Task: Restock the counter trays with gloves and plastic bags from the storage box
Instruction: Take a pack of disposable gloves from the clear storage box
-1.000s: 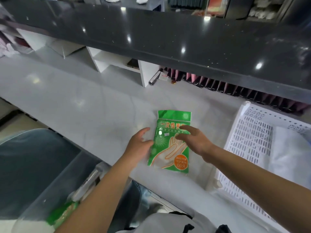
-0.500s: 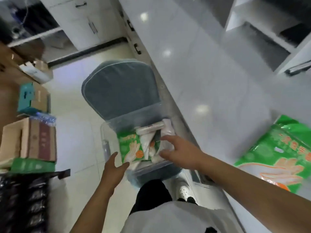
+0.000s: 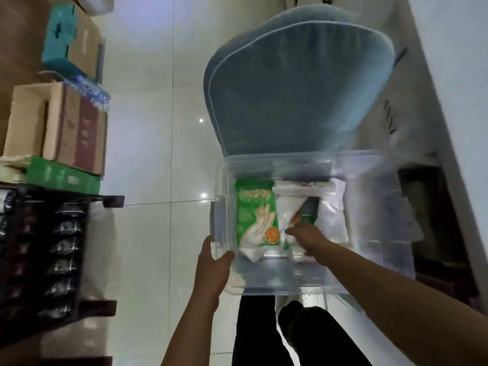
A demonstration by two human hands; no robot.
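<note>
A clear plastic storage box [image 3: 369,262] sits on a blue cushioned chair [image 3: 298,83] below me. Inside lie a green glove packet [image 3: 254,212] printed with white hands, rolls of white plastic bags [image 3: 332,215] and a second green packet [image 3: 309,211] partly buried. My left hand [image 3: 214,268] holds the box's near left corner, thumb over the rim. My right hand [image 3: 307,237] reaches inside the box, its fingers curled down among the bags and the second packet; what they touch is hidden.
Cardboard boxes [image 3: 66,128] and a green carton [image 3: 63,177] are stacked at the left above a dark rack [image 3: 45,254] of packaged goods. White floor tiles [image 3: 148,128] lie between the rack and the chair. A white counter front [image 3: 454,107] runs along the right.
I have turned from the counter, where a green glove packet was laid down, to the storage box. My left hand now grips the box corner and my right hand has sunk into it.
</note>
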